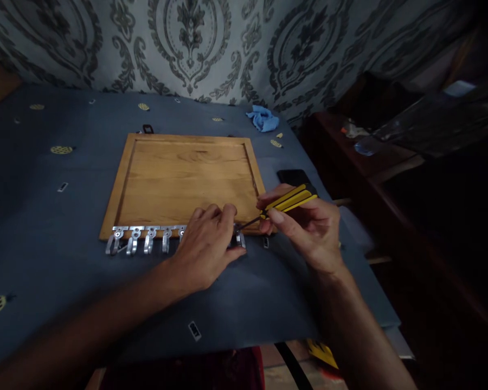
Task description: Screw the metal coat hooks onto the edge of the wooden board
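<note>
A square wooden board (187,179) lies on a blue cloth-covered table (44,227). Along its near edge runs a row of several metal hooks (142,238). My left hand (207,244) rests palm down over the right part of that row, fingers curled onto the board's edge. My right hand (309,227) grips a yellow and black screwdriver (287,201), its dark shaft pointing left to a spot just beside my left fingertips. What the tip touches is hidden.
A crumpled blue cloth (263,118) lies at the table's far right. A dark phone-like object (295,176) sits right of the board. Small metal bits dot the cloth. Patterned wallpaper rises behind. A dark wooden shelf (370,157) stands right.
</note>
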Demonstrator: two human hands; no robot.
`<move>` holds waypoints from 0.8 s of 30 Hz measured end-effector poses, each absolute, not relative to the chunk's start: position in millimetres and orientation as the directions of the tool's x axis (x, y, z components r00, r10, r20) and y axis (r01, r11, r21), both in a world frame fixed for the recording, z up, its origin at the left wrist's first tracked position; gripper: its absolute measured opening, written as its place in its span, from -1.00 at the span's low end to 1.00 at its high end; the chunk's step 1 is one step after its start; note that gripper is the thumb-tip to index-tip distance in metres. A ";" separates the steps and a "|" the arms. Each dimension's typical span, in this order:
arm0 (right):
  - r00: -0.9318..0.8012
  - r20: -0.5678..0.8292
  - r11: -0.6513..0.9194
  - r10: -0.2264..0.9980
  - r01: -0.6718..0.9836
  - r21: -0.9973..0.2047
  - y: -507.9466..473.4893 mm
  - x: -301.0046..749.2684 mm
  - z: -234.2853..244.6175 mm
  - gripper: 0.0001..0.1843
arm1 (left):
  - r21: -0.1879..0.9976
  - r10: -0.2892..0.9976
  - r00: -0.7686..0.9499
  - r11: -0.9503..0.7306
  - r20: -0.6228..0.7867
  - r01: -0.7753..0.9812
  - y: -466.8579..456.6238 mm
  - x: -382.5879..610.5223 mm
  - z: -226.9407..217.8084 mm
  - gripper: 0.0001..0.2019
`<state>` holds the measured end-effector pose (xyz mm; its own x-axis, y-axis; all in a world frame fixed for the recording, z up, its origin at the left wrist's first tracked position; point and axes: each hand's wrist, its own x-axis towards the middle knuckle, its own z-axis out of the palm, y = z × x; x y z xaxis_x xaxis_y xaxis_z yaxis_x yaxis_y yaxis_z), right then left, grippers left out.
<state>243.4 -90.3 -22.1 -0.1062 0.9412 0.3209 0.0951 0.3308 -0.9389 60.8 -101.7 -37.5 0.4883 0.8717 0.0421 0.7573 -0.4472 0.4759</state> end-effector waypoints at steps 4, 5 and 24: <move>-0.104 0.360 0.371 0.927 0.118 -0.921 -89.0 241.8 -19.8 -0.77 | 0.478 0.871 0.488 -0.453 0.057 0.752 -102.0 60.5 -37.7 -0.53; -0.095 0.374 0.384 0.923 0.118 -0.916 -88.5 240.9 -19.5 -0.75 | 0.476 0.870 0.489 -0.454 0.057 0.753 -102.1 60.4 -37.4 -0.54; 0.135 0.413 0.404 0.901 0.091 -0.910 -89.6 237.1 -27.1 -0.77 | 0.455 0.873 0.487 -0.442 0.021 0.773 -101.7 61.2 -33.7 -0.54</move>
<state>237.1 -89.6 -27.1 0.1349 0.9006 0.4132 0.0905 0.4040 -0.9103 61.2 -101.7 -33.7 0.4865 0.8734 0.0211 0.7732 -0.4417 0.4552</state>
